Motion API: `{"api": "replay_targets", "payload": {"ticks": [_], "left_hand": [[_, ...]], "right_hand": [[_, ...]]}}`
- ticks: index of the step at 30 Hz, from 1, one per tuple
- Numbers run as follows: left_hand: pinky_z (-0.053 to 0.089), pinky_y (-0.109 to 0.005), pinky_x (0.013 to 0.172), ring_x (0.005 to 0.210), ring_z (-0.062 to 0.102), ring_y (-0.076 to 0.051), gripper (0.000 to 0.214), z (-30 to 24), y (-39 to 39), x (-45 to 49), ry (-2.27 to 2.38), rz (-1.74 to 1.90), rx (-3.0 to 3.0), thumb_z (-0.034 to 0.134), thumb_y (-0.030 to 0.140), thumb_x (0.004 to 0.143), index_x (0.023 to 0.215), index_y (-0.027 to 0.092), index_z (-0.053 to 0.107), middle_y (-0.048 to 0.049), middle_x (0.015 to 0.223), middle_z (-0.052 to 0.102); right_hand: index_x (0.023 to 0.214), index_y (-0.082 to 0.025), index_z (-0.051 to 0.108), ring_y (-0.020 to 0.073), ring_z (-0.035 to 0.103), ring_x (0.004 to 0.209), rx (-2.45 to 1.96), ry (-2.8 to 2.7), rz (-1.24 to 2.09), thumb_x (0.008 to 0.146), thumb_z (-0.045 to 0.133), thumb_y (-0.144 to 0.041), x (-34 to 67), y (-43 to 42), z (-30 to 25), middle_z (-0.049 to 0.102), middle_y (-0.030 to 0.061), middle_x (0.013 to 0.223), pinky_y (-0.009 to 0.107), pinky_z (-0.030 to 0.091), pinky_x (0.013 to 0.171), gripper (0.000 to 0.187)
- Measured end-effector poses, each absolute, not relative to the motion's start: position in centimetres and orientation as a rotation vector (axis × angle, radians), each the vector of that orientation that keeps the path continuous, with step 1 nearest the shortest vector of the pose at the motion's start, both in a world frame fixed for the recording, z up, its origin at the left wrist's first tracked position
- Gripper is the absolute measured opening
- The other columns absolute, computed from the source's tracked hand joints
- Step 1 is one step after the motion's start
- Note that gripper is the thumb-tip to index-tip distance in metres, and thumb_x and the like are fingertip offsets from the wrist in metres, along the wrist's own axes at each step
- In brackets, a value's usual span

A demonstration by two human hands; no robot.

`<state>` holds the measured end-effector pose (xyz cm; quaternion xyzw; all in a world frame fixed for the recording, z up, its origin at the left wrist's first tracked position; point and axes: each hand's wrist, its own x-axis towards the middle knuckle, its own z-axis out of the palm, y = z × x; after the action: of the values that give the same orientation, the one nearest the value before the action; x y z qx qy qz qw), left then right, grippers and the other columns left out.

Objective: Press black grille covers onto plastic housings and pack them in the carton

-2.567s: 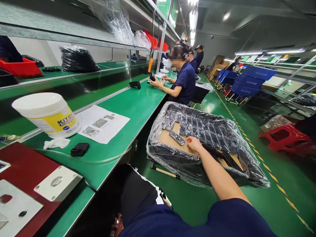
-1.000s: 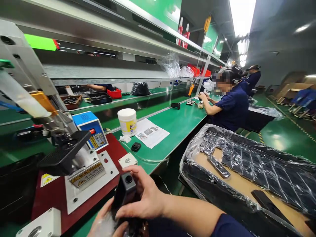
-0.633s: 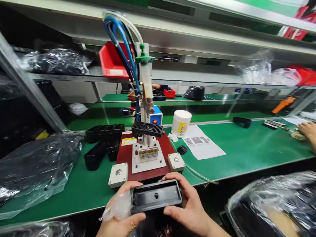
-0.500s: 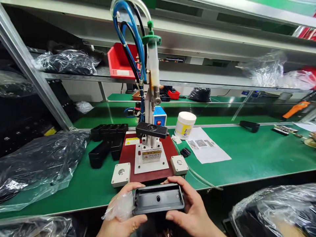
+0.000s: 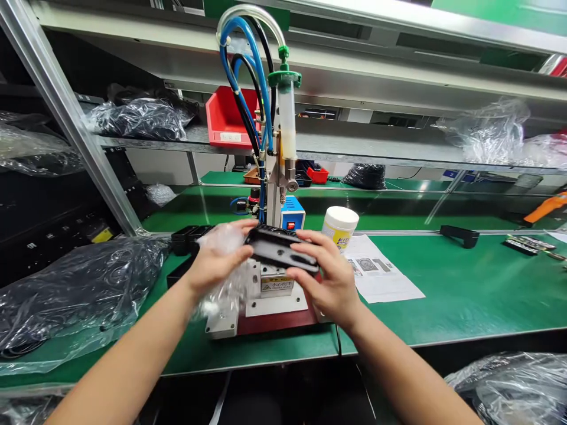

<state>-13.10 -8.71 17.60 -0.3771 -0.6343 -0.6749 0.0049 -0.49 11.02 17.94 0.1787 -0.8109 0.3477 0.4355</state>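
Observation:
Both my hands hold a long black plastic housing (image 5: 280, 252) up in front of the dispensing machine (image 5: 280, 177). My left hand (image 5: 220, 257) grips its left end and also clutches a crumpled clear plastic bag (image 5: 221, 289). My right hand (image 5: 330, 277) is closed on the housing's right end, fingers over the top. The housing hovers just above the fixture on the machine's red base (image 5: 279, 321), hiding the black part that sits there. A syringe with blue hoses rises above it.
Black trays (image 5: 188, 239) stand left of the machine. A white tub (image 5: 339, 226) and a printed sheet (image 5: 383, 277) lie to the right on the green bench (image 5: 465, 295). Plastic-wrapped black parts sit at far left (image 5: 66, 295) and bottom right (image 5: 509, 389).
I turned from the crate of parts on my right to the bench. Both hands have lifted the black housing from near my lap up to the machine's fixture.

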Motion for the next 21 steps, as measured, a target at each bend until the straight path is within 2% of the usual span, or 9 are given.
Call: {"api": "replay_targets", "payload": {"ticks": [3, 6, 10, 12, 16, 21], "left_hand": [[0.052, -0.036, 0.088, 0.094, 0.065, -0.025, 0.059, 19.3, -6.9, -16.5, -2.012, -2.125, -1.224, 0.075, 0.054, 0.074, 0.116, 0.014, 0.067, -0.0121, 0.109, 0.067], [0.052, -0.032, 0.082, 0.090, 0.064, -0.024, 0.056, 19.1, -6.0, -18.6, -2.071, -2.098, -1.254, 0.077, 0.056, 0.070, 0.108, 0.015, 0.072, -0.0098, 0.100, 0.069], [0.050, -0.030, 0.073, 0.083, 0.063, -0.022, 0.055, 18.1, -5.9, -19.8, -2.183, -2.119, -1.267, 0.076, 0.056, 0.071, 0.109, 0.016, 0.072, -0.0078, 0.093, 0.070], [0.048, -0.030, 0.073, 0.081, 0.062, -0.021, 0.052, 17.5, -5.8, -20.0, -2.150, -2.147, -1.259, 0.075, 0.056, 0.072, 0.107, 0.017, 0.072, -0.0071, 0.091, 0.069], [0.046, -0.031, 0.075, 0.080, 0.060, -0.020, 0.043, 16.7, -4.8, -19.8, -2.003, -2.125, -1.164, 0.070, 0.059, 0.075, 0.091, 0.019, 0.072, -0.0055, 0.088, 0.068], [0.044, -0.030, 0.085, 0.091, 0.060, -0.020, 0.030, 15.6, -3.7, -19.3, -1.887, -2.112, -1.063, 0.066, 0.050, 0.080, 0.084, 0.021, 0.072, -0.0030, 0.093, 0.069]], "right_hand": [[0.100, -0.023, 0.070, 0.0247, 0.061, 0.115, 0.414, -2.015, 0.827, 0.088, 0.067, -0.038, -3.9, 12.3, 19.0, 0.064, 0.0099, 0.122, 0.044, 0.050, 0.100, 0.019], [0.088, -0.021, 0.071, 0.0234, 0.063, 0.110, 0.394, -2.043, 0.815, 0.088, 0.067, -0.035, -5.9, 13.4, 18.4, 0.065, 0.0100, 0.120, 0.041, 0.052, 0.094, 0.014], [0.082, -0.020, 0.070, 0.0230, 0.065, 0.108, 0.387, -2.048, 0.824, 0.088, 0.067, -0.029, -6.7, 13.8, 17.2, 0.066, 0.0115, 0.120, 0.039, 0.054, 0.090, 0.011], [0.082, -0.020, 0.069, 0.0238, 0.065, 0.109, 0.408, -2.017, 0.799, 0.088, 0.066, -0.026, -6.8, 13.6, 16.9, 0.067, 0.0127, 0.120, 0.041, 0.053, 0.091, 0.009], [0.082, -0.020, 0.067, 0.0254, 0.061, 0.117, 0.495, -1.927, 0.752, 0.088, 0.065, -0.019, -7.0, 13.2, 16.8, 0.070, 0.0120, 0.114, 0.046, 0.048, 0.101, 0.006], [0.075, -0.020, 0.064, 0.0232, 0.067, 0.099, 0.449, -1.810, 0.776, 0.089, 0.061, -0.014, -7.6, 12.4, 16.7, 0.073, 0.0116, 0.101, 0.043, 0.054, 0.087, 0.016]]}}
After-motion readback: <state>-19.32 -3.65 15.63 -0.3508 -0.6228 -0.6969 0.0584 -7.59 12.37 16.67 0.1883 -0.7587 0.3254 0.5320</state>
